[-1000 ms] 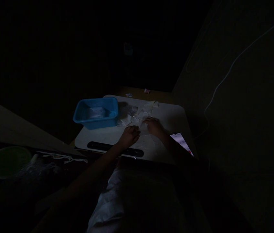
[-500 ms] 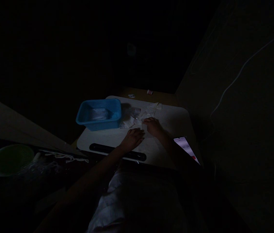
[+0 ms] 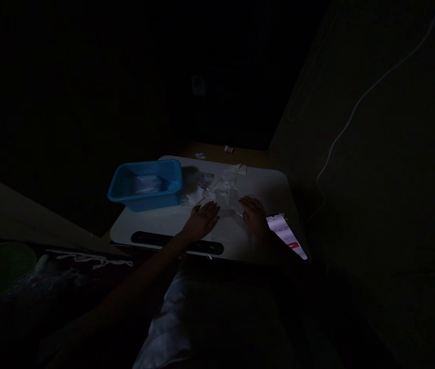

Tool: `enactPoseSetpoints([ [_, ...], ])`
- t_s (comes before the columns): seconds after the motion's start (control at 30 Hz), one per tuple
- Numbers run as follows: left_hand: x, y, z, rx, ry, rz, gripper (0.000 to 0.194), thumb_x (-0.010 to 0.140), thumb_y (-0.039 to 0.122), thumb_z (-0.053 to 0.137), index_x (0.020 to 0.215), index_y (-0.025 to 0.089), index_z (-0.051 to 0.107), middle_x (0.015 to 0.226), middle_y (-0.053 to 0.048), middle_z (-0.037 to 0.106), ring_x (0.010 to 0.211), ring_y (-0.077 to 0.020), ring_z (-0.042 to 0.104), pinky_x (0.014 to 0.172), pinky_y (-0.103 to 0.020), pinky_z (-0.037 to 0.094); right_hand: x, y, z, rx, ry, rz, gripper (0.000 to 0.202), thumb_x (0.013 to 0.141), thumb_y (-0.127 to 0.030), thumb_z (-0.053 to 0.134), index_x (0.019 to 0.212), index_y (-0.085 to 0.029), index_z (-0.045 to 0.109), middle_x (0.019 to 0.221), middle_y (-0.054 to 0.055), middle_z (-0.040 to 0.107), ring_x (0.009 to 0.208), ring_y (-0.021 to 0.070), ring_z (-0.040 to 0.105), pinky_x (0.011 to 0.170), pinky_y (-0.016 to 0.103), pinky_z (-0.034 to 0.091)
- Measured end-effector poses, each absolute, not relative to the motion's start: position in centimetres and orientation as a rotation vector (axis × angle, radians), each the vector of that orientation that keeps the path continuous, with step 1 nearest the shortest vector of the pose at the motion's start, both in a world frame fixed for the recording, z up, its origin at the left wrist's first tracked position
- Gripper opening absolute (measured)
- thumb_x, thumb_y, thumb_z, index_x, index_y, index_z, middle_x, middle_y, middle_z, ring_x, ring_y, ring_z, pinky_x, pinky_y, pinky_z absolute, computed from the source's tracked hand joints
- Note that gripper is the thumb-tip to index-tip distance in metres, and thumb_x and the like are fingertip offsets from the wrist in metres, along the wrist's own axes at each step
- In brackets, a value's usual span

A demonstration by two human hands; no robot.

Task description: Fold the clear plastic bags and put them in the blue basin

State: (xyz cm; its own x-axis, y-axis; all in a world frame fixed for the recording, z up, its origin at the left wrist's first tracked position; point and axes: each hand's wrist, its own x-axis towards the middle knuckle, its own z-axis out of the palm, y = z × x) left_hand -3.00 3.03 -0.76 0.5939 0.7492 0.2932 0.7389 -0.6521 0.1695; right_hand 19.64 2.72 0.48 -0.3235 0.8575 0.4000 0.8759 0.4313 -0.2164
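The scene is very dim. My left hand (image 3: 202, 221) lies with its fingers spread on the white lap table (image 3: 156, 221), left of a clear, flat plastic piece (image 3: 228, 212). On the other side of that piece is my right hand (image 3: 253, 212), its fingers apart and slightly blurred. Neither hand visibly holds anything. Crumpled clear and whitish plastic (image 3: 202, 185) lies beyond the hands. Left of it stands a blue basin (image 3: 154, 202) with a clear plastic packet (image 3: 146, 184) inside.
A lit phone (image 3: 287, 237) lies at the table's right edge. A small pink and white spool (image 3: 229, 149) and a white scrap (image 3: 200, 155) sit behind the table. A green basket (image 3: 4, 269) is at the lower left; a white cable (image 3: 350, 118) hangs on the right.
My right hand has moved back from the crumpled plastic toward the phone, and its fingers have opened. My left hand stays flat on the table. The whole view has shifted slightly.
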Motion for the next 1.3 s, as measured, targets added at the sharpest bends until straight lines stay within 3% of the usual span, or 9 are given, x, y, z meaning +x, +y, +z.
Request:
enactPoseSetpoints([
  [0.3, -3.0, 3.3, -0.8, 2.808, 1.295, 0.444, 0.040, 0.091, 0.027, 0.033, 0.128, 0.017, 0.043, 0.135, -0.012, 0.043, 0.127, -0.0244, 0.034, 0.096, -0.048, 0.030, 18.9, 0.0, -0.7, -1.565, -2.130, -0.102, 0.040, 0.084, -0.025, 0.042, 0.121, -0.011, 0.050, 0.126, 0.014, 0.052, 0.123, 0.0230, 0.039, 0.103, 0.044, 0.028],
  [1.07, -2.9, 2.8, -0.5, 2.859, 1.171, 0.441, 0.037, 0.091, 0.029, 0.034, 0.124, 0.019, 0.048, 0.138, -0.010, 0.039, 0.127, -0.0267, 0.032, 0.095, -0.048, 0.030, 18.8, -0.1, -0.3, -1.463, -2.302, -0.216, 0.023, 0.083, -0.022, 0.049, 0.100, -0.023, 0.064, 0.119, 0.007, 0.056, 0.116, 0.0240, 0.041, 0.096, 0.043, 0.032],
  [1.3, -3.0, 2.6, 0.0, 2.893, 0.888, 0.416, 0.039, 0.093, 0.030, 0.029, 0.129, 0.020, 0.042, 0.137, -0.008, 0.041, 0.128, -0.0201, 0.032, 0.103, -0.047, 0.018, 18.8, -0.1, 0.0, -1.427, -2.297, -0.201, 0.024, 0.082, -0.020, 0.049, 0.102, -0.019, 0.064, 0.116, 0.008, 0.060, 0.113, 0.0235, 0.046, 0.095, 0.041, 0.033],
])
